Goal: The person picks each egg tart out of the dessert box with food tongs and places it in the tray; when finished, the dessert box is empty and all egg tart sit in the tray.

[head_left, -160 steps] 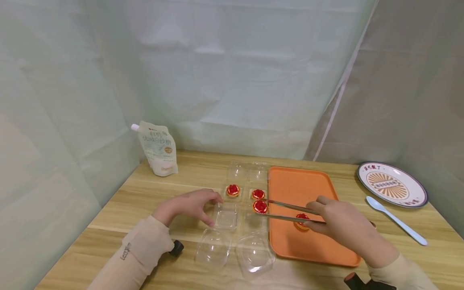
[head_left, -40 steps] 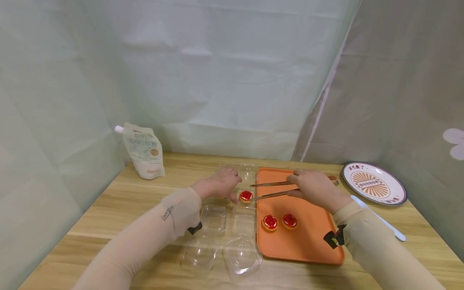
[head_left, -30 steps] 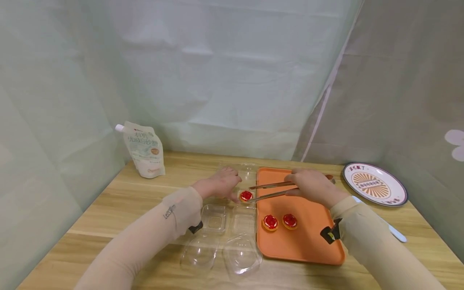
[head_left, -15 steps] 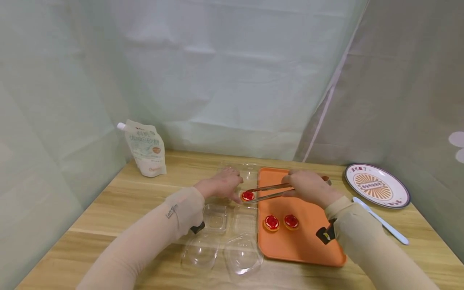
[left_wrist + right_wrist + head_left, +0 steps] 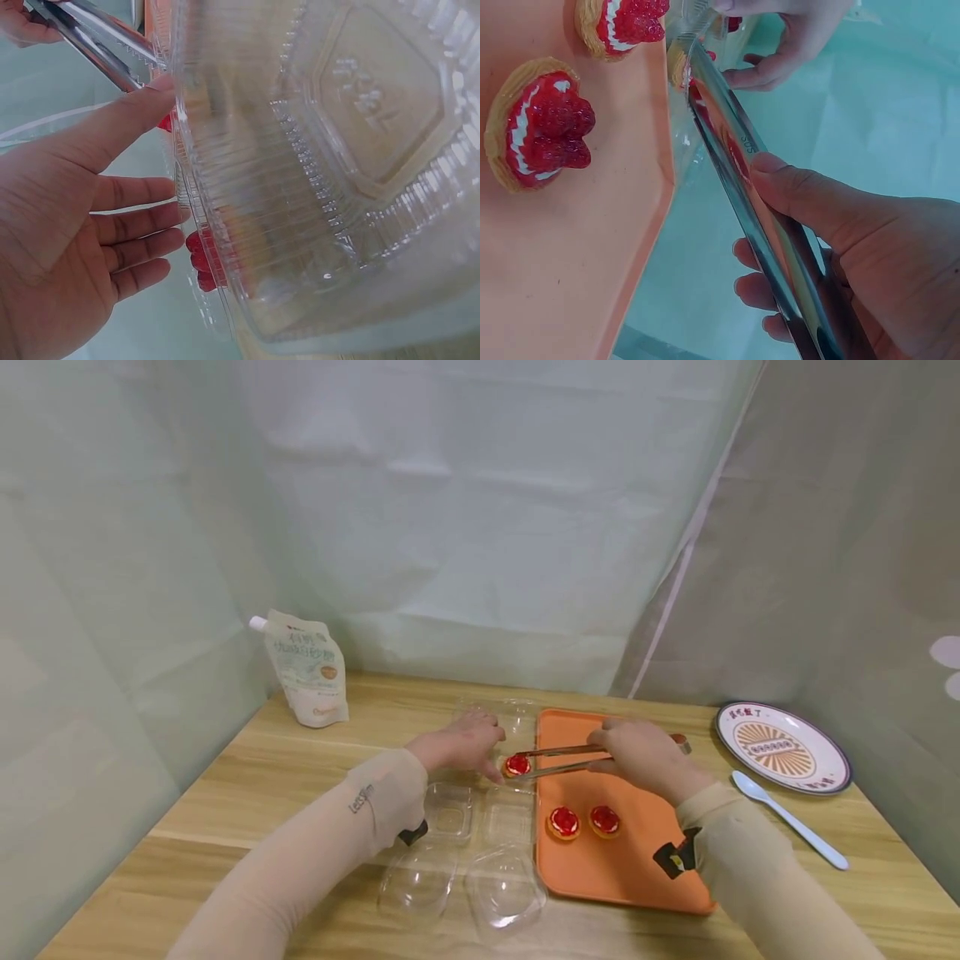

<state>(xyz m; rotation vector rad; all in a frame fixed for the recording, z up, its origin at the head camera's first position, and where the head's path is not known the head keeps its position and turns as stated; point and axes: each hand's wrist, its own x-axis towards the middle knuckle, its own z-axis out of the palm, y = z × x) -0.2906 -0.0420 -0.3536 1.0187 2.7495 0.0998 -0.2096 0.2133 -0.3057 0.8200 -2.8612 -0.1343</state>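
Note:
My right hand [image 5: 641, 752] holds metal tongs [image 5: 562, 750], their tips on either side of a red-topped tart [image 5: 517, 766] in a clear plastic box. The right wrist view shows the thumb on one arm of the tongs [image 5: 739, 127] and fingers curled beneath. My left hand [image 5: 465, 747] reaches over the box beside it. In the left wrist view, the left hand [image 5: 82, 225] has its fingers nearly straight, thumb tip touching the box's rim. Another tart [image 5: 202, 260] shows behind the clear plastic box [image 5: 375, 112]; from the head view, the left hand hides it.
Two tarts [image 5: 564, 822] sit on the orange tray [image 5: 600, 877]. Nearer me lie clear box bases [image 5: 450, 818] with domed lids [image 5: 506, 885]. A spouted pouch [image 5: 307, 672] stands back left. At right are a patterned plate [image 5: 783, 747] and a light blue spoon [image 5: 795, 822].
Since the oldest frame, a tart has gone from the tongs to the tray, and my left hand has moved to the far boxes. Lately the tongs' tips have closed in around the boxed tart.

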